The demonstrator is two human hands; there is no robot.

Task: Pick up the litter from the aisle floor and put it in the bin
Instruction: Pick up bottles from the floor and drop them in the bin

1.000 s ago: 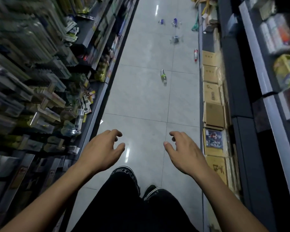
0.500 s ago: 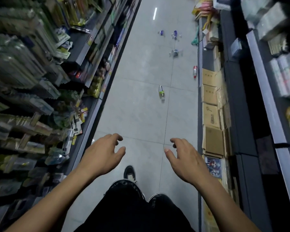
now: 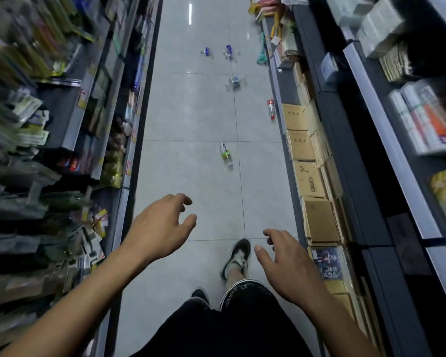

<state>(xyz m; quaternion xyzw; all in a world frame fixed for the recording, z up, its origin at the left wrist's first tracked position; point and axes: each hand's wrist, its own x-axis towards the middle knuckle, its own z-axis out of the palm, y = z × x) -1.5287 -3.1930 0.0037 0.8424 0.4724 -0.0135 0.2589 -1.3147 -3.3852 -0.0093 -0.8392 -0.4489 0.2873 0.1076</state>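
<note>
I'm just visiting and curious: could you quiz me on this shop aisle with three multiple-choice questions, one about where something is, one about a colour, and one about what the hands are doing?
1. Where does the clear plastic bottle with the red label lie?
A. on the floor beside the brown cardboard boxes
B. in the left hand
C. on a top shelf

2. What colour is the label band on the nearest clear plastic bottle?
A. orange
B. green
C. black

3. What do the left hand and right hand hold?
A. a bottle each
B. a bag
C. nothing

Answers: 1 A, it lies by the brown cardboard boxes on the right. 2 B, a green band circles it. 3 C, both hang with loosely curled fingers above the tiles.
</note>
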